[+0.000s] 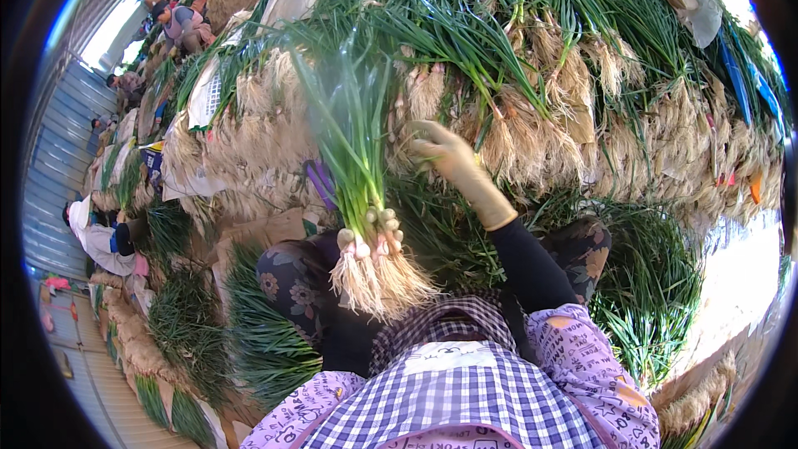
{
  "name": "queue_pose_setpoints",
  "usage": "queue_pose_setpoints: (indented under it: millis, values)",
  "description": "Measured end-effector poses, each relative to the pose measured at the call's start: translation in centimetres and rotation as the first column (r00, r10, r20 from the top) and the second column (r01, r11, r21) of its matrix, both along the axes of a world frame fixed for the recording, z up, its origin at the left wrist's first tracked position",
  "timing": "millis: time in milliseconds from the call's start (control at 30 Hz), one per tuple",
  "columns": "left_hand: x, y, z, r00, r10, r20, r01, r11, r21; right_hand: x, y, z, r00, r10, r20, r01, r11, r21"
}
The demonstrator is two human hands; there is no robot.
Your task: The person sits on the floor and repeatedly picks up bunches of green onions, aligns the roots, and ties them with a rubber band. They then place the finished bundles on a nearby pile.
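A bunch of green garlic plants [361, 193] with pale bulbs and long roots hangs before my chest, its leaves pointing away from me. My left arm runs in a dark sleeve towards the bunch; grey-tan fingertips [388, 222] show around the stems just above the bulbs, while the rest of the hand is hidden. To the right of the bunch is my right hand [436, 148] in a tan glove, slightly blurred, near the rooted edge of the large heap of garlic plants [499, 118]. Whether its fingers hold anything is unclear.
Cut green leaves [654, 287] lie to my right, with more leaves [268, 324] at my left. A purple strap-like object [321, 184] is behind the bunch. Co-workers sit along the left side, one in a white head covering [100, 237]. A blue corrugated wall [59, 162] stands beyond.
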State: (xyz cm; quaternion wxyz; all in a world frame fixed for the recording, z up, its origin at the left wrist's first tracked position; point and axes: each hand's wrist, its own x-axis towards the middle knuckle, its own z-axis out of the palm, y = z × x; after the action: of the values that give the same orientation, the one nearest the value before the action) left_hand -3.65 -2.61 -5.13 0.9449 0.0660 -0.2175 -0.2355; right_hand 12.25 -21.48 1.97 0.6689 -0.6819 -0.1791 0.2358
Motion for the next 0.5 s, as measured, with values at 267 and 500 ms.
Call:
queue_pose_setpoints:
  millis: [267,500]
  values:
    - [-2.1,0.8,2.3,0.974,0.111,-0.198,-0.094,0.991,0.094,2.3,2.4,-1.8,0.756,-0.035,0.654,0.319,0.892,-0.321]
    - [-0.3,3.3,3.4,0.980,0.086,0.179,-0.076,0.995,-0.062,-4.4,-12.2,1.8,0.713,0.697,-0.081,-0.264,0.158,-0.952]
